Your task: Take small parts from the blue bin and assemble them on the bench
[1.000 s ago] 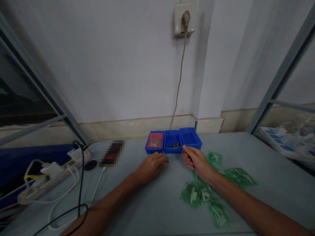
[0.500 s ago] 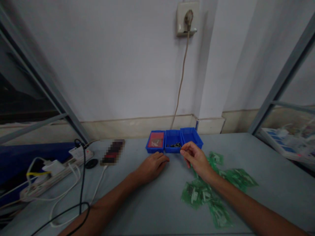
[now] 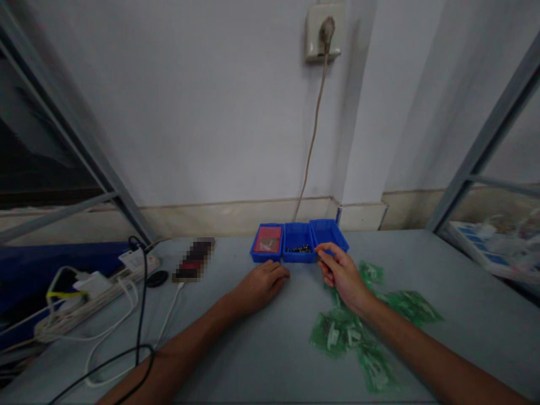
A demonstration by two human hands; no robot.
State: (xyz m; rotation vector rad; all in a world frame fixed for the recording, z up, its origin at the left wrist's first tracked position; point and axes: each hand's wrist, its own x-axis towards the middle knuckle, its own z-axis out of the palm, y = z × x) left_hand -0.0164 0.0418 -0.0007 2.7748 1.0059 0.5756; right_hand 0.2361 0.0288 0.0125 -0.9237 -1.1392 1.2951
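My left hand (image 3: 259,286) rests palm down on the grey table (image 3: 253,349), fingers curled loosely, holding nothing I can see, just in front of the left blue bin (image 3: 266,243) with a red bag in it. My right hand (image 3: 341,273) hovers at the front edge of the right blue bin (image 3: 329,234), thumb and fingers pinched together; what they pinch is too small to make out. The middle blue bin (image 3: 297,247) holds small dark parts. Several green packets (image 3: 358,326) lie under and beside my right forearm.
A power strip (image 3: 84,292) with white plugs and tangled cables lies at the left. A black cable (image 3: 139,315) loops toward me. A blurred dark object (image 3: 194,260) sits left of the bins. A wall socket (image 3: 323,31) with a cord hangs above. Metal frame posts stand at both sides.
My right hand has shifted a little right and forward, from in front of the middle bin to the right bin's front edge, staying pinched. My left hand has stayed put.
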